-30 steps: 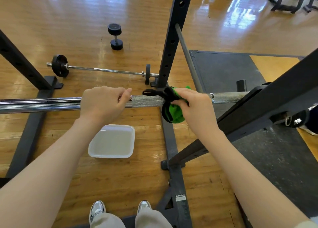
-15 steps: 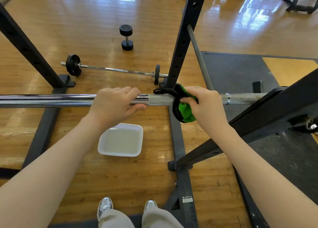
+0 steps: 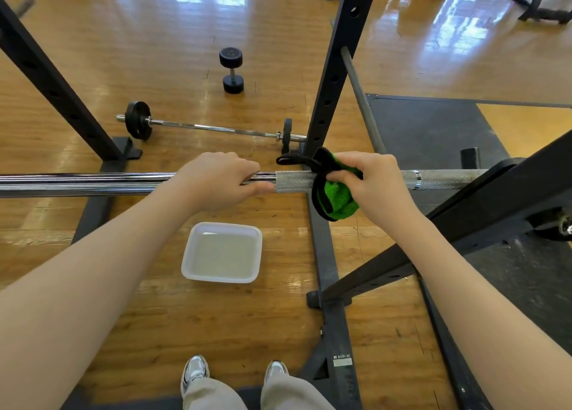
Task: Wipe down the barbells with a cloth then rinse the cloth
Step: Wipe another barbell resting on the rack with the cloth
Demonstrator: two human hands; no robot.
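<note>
Right hand fingers clenched green cloth against knurled barbell in rack; left hand gripped chrome section, steadying. Best practice, judged: wrap cloth fully, slide along knurling, then rinse in water tray on floor below.

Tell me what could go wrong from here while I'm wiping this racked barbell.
The white water tray sits on the floor just ahead of your shoes; a step forward could tip it. The green cloth held by your right hand has a loose black strap that might snag on the barbell knurling.
</note>
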